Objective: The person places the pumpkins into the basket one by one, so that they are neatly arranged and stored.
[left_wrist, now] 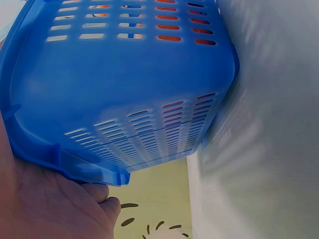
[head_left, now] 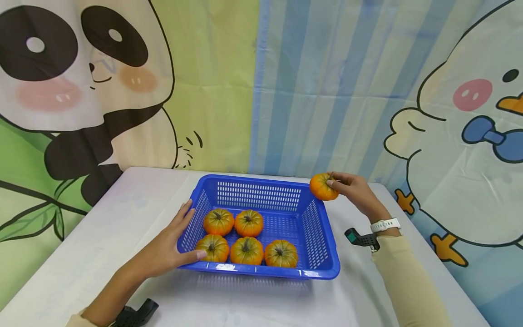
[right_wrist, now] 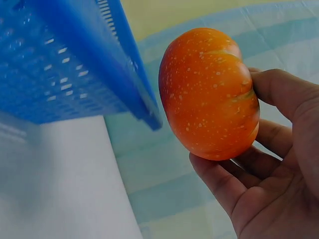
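Small orange-and-green pumpkins (head_left: 247,250) sit in the blue plastic basket (head_left: 282,271), several of them grouped at its left and front. My right hand (head_left: 354,190) pinches another pumpkin (head_left: 323,187) by its stem side, over the basket's far right corner. In the right wrist view this pumpkin (right_wrist: 209,94) shows its smooth speckled underside, with thumb and fingers around its edge beside the basket's rim. My left hand (head_left: 165,247) rests against the basket's near left corner, fingers extended along the left rim and thumb spread over the front. The left wrist view shows the palm under the rim.
The basket stands on a white-covered table (head_left: 163,295). A curtain (head_left: 302,81) with a cartoon panda and a white bird hangs right behind the table. Each wrist bears a black device (head_left: 361,238), and the right one also has a white band (head_left: 385,225).
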Available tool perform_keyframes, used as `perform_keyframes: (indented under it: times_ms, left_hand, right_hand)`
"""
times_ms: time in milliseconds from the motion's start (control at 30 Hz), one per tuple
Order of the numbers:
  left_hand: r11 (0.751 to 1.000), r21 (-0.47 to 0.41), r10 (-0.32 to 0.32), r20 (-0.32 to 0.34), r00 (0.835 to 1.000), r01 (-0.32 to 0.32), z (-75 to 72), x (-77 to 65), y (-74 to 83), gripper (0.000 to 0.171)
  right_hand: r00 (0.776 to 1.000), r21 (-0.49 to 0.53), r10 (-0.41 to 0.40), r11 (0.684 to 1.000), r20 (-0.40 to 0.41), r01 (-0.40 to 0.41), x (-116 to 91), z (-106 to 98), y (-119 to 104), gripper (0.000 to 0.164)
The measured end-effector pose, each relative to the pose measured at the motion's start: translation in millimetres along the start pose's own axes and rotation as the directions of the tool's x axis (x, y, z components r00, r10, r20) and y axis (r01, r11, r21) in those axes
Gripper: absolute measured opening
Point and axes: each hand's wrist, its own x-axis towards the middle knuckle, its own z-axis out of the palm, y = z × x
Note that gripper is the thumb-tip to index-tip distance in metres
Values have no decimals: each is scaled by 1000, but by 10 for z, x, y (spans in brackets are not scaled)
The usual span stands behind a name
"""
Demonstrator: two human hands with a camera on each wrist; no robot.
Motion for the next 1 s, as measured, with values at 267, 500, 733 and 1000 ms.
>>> perform_keyframes:
  times_ms: [267, 500, 733, 1000]
  left_hand:
    - [1000, 6, 4, 1, 1000, -4, 4, -2, -1, 102]
    - [1000, 4, -4, 2, 1000, 4, 2, 0, -8, 103]
    - [1000, 3, -3, -1, 1000, 3, -5, 13, -7, 102]
    - [1000, 4, -2, 0, 1000, 2, 7, -3, -14, 102]
  right_hand:
    - [994, -17, -82, 996, 77, 84, 17, 124, -257, 60]
    - [977, -40, -114, 992, 177, 123, 78, 251, -373, 56]
    - [959, -48, -91, 993, 269, 108, 168, 375, -428, 57]
    - [920, -62, -115, 987, 375, 149, 232, 578, -508, 46]
